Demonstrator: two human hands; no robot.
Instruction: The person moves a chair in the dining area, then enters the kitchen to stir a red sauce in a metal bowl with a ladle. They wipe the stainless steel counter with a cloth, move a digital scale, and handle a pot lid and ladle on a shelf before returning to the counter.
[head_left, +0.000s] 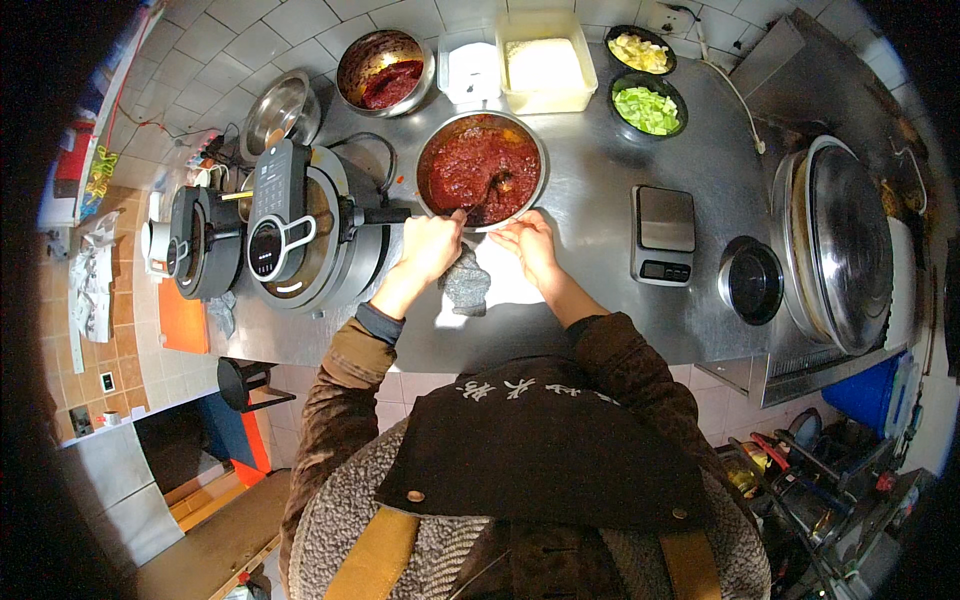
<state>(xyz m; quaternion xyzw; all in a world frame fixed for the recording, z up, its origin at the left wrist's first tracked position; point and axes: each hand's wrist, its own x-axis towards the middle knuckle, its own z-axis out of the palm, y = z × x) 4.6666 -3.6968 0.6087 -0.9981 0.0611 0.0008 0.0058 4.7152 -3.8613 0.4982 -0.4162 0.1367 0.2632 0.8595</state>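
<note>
A round metal bowl (541, 174) of thick red sauce (480, 161) stands on the steel counter in front of me. My left hand (435, 240) is closed at the bowl's near-left rim around the handle of a utensil, whose dark end (495, 193) lies in the sauce; its exact kind is hidden. With the fingertips of my right hand (529, 244) I touch the bowl's near-right rim. A crumpled grey cloth (465, 283) lies between my hands, just below the bowl.
Behind are a metal bowl with red paste (390, 79), white-filled tubs (471, 71) (551, 67), and black bowls of chopped green vegetable (646, 109) and yellowish pieces (639, 52). Cooking machines (315, 232) stand left; a digital scale (664, 236), small bowl (752, 281) and large lidded pan (847, 247) right.
</note>
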